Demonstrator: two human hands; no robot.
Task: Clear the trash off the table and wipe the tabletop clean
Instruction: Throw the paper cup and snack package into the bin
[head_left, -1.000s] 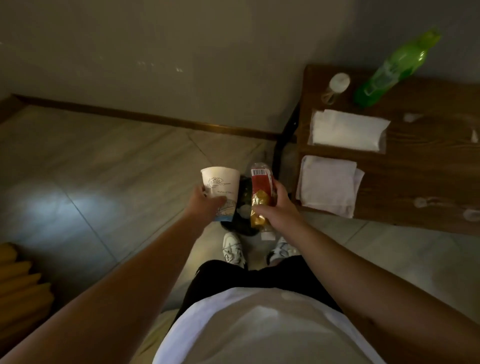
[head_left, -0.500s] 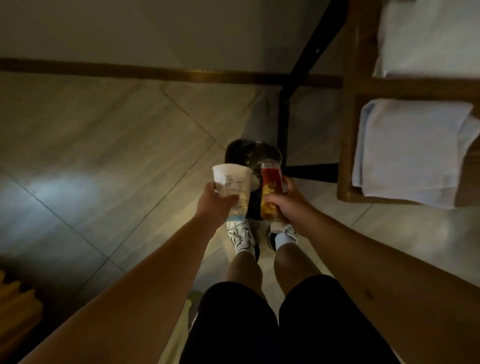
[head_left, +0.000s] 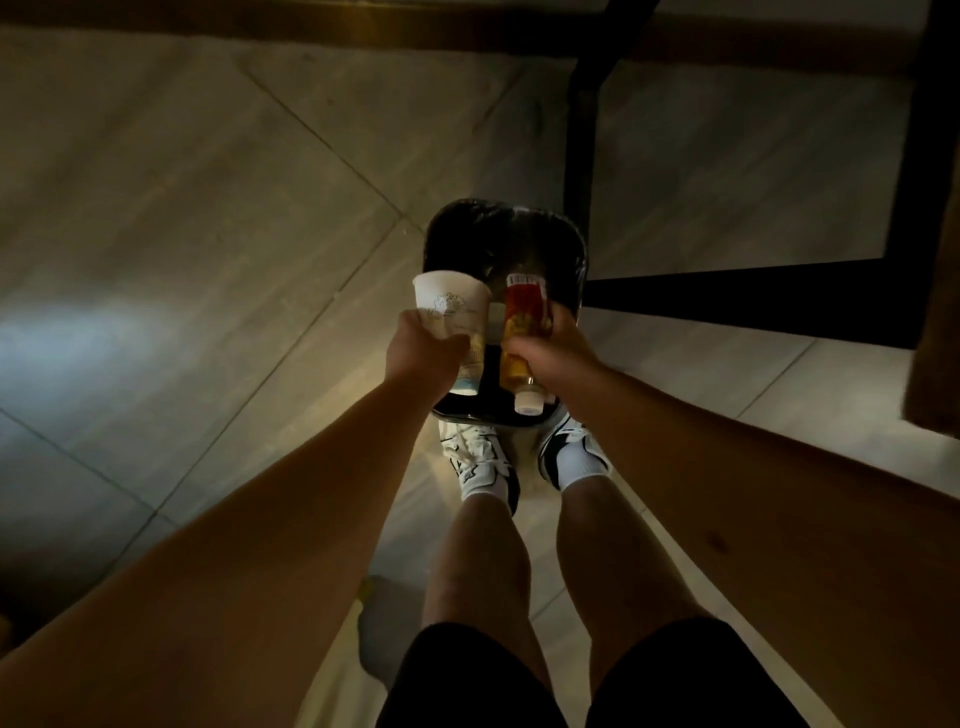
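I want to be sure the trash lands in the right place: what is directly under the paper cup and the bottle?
Under the paper cup and bottle sits a black-lined trash bin on the floor. Its inside is dark and partly covered by both hands, so its contents cannot be seen.

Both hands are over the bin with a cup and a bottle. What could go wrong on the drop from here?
1. The paper cup in the left hand sits near the trash bin rim's left edge; released here it might clip the rim and land on the floor.
2. The bottle in the right hand points cap-down toward the near rim, close to the shoes; it could bounce out.
3. Cup contents cannot be seen; any liquid could splash.
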